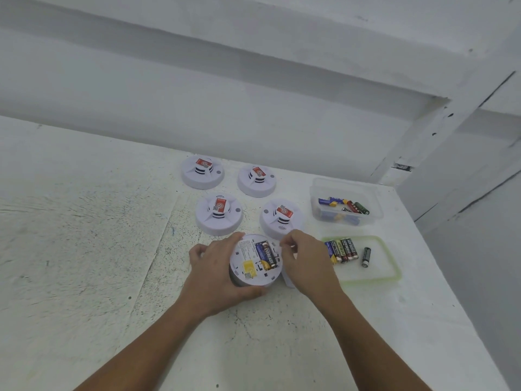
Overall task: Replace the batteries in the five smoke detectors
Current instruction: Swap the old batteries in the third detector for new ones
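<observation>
My left hand (214,270) grips an upturned white smoke detector (248,266) by its rim, back side up. Its open compartment shows batteries (266,255), one blue and one black Eveready. My right hand (306,258) hovers at the detector's right edge with thumb and forefinger pinched together; whether they hold anything I cannot tell. Several other white detectors stand face up behind: two at the back (202,172) (256,180) and two nearer (219,213) (282,218). A white piece (288,279) lies partly hidden under my right hand.
A green-rimmed lid or tray (375,273) at the right holds several batteries (342,249) and one apart (366,257). Behind it a clear plastic box (345,203) contains more batteries. The white table ends at the right; a white wall rises behind.
</observation>
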{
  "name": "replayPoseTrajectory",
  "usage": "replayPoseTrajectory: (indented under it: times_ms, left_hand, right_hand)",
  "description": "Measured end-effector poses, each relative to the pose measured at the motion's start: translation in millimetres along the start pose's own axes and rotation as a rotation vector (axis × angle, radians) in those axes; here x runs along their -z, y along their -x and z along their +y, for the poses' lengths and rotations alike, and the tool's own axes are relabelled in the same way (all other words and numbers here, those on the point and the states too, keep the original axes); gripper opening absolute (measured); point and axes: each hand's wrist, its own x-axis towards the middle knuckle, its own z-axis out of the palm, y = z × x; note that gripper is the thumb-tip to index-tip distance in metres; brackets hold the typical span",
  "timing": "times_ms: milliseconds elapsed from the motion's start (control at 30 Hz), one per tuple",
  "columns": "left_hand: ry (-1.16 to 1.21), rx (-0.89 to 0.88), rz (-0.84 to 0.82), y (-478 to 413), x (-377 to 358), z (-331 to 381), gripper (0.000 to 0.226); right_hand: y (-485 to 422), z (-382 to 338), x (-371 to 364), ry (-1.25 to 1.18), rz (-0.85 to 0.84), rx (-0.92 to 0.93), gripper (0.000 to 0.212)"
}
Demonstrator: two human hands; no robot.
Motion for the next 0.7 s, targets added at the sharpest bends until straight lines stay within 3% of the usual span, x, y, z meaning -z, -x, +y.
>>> replayPoseTrajectory:
  times_ms: [167, 300, 433, 700]
  left_hand:
    - [0.072, 0.000, -0.030, -1, 6, 2, 0.095]
    - [0.093, 0.014, -0.105, -5, 10, -1, 0.093]
    - [0.084, 0.016, -0.147, -8, 13, -3, 0.087]
    - [0.068, 0.020, -0.191, -9, 17, -3, 0.084]
  right_hand:
    - [20, 26, -16, 0.248, -0.055, 0.043, 0.033]
    - [39, 25, -20, 0.308, 0.051, 0.083, 0.031]
    - [47, 22, -14, 0.372, -0.009, 0.027, 0.026]
    - [46, 18, 20, -0.087, -0.010, -0.276, 0.020]
